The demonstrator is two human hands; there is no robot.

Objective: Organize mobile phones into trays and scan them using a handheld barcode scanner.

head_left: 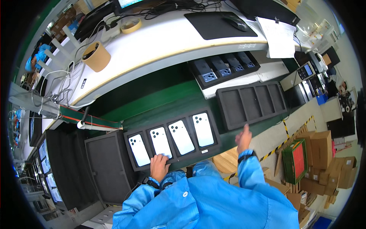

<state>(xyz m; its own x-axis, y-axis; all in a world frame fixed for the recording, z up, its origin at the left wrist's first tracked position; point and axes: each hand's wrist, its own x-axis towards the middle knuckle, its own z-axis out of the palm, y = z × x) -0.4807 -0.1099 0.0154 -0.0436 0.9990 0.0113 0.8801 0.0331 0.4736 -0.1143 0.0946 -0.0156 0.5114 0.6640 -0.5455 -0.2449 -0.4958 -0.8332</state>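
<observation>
A black foam tray (177, 160) in front of me holds white phones in separate slots, each with a three-lens camera cluster at its upper left. My left hand (159, 168) rests on the tray's near edge, its fingertips at the lower end of the second phone from the left (160, 142). Its fingers lie over the edge without visibly lifting anything. My right hand (244, 139) hovers just below an empty foam tray (249, 124) at the right, index finger extended and the others partly curled. I see nothing in it.
Blue phones (223, 67) fill another tray beneath the white shelf (160, 47). At left are an empty black tray (108, 168) and dark stacked foam (70, 168). A white pipe (97, 126) juts in nearby. Cardboard boxes (320, 149) and a green crate (295, 162) stand at right.
</observation>
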